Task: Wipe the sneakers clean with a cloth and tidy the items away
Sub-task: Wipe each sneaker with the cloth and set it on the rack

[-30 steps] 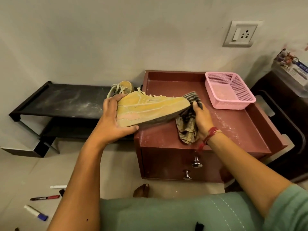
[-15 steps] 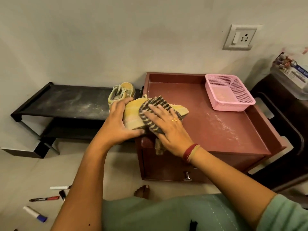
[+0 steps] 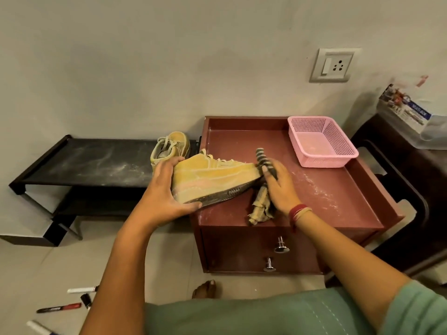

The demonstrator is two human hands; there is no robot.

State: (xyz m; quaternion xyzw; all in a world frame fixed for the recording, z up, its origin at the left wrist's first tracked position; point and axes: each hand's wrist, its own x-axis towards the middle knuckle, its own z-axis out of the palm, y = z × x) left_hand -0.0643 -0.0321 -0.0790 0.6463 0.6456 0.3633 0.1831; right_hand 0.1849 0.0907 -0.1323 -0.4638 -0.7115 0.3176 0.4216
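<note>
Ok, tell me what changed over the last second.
The right hand swept the striped cloth across the held sneaker and back to its toe, still holding it. The left hand keeps gripping the heel; the second sneaker and pink basket stayed put.

Landmark: cabinet. On top, back right: basket. On top, front: cloth. Over left edge: sneaker. Just left, on rack: second sneaker. Floor, front left: markers.

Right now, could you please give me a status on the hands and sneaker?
Left hand grips sneaker at heel. Right hand holds striped cloth at toe. Nothing in the way; second sneaker on black shelf.
</note>
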